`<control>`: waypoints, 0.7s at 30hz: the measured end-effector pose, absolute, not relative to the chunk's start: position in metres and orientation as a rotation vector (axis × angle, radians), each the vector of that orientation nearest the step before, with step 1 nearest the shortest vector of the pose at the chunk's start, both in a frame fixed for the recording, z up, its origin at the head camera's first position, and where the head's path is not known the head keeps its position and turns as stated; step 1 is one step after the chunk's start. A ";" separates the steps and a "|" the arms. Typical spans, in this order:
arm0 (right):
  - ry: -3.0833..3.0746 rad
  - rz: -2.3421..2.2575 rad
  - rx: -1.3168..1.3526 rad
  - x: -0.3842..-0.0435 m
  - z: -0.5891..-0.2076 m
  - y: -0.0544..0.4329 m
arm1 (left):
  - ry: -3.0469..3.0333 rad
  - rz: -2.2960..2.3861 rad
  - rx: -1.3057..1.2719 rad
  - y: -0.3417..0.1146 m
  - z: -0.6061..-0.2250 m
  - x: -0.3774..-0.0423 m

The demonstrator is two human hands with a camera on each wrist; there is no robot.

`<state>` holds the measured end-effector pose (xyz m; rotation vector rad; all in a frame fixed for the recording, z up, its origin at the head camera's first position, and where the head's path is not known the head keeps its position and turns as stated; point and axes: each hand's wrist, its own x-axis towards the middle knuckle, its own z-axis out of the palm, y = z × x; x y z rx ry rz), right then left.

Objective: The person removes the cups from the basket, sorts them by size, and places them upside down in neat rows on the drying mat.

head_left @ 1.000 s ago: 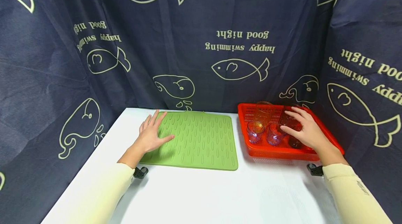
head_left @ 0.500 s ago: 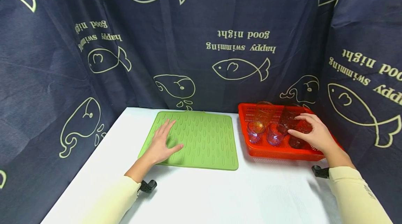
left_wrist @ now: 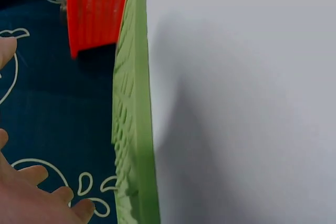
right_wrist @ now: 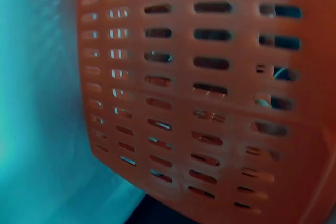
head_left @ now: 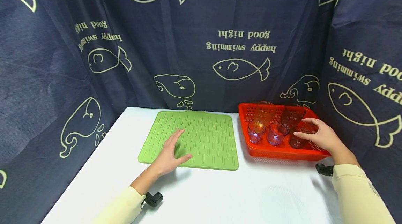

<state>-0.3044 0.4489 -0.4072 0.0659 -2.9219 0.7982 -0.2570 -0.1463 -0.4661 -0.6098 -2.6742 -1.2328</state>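
While a short dark glass (head_left: 296, 143) sits by the parted fingers of the right hand (head_left: 326, 136), the right wrist view shows slots (right_wrist: 212, 35) in the basket (right_wrist: 240, 56), indistinct from the head.

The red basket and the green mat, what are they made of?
The red basket looks like slightly shiny plastic, probably hard: its walls have neat rows of slots. The green mat looks like matte silicone or rubber, with patterned long ovals; I can't tell which.

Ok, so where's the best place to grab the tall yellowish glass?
Probably round its upper sides, coming from above: the tall yellowish glass looks round and upright inside the red basket, its top is uncovered, and a small purplish glass stands before its lower part.
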 end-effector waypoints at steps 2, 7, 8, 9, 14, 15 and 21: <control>-2.959 0.825 0.053 -0.306 -0.407 0.452 | -2.678 -1.273 -0.610 -0.143 -0.467 -0.254; -3.028 0.869 0.042 -0.309 -0.406 0.458 | -2.658 -1.426 -0.610 -0.136 -0.470 -0.247; -3.035 0.872 0.044 -0.310 -0.406 0.459 | -2.650 -1.463 -0.612 -0.135 -0.470 -0.246; -3.039 0.873 0.049 -0.310 -0.406 0.460 | -2.639 -1.496 -0.618 -0.134 -0.470 -0.246; -3.052 0.890 0.077 -0.313 -0.407 0.464 | -2.595 -1.663 -0.651 -0.128 -0.471 -0.240; -3.059 0.892 0.081 -0.313 -0.407 0.464 | -2.589 -1.691 -0.659 -0.127 -0.470 -0.239; -3.099 0.846 0.115 -0.319 -0.410 0.468 | -2.540 -1.803 -0.691 -0.121 -0.473 -0.235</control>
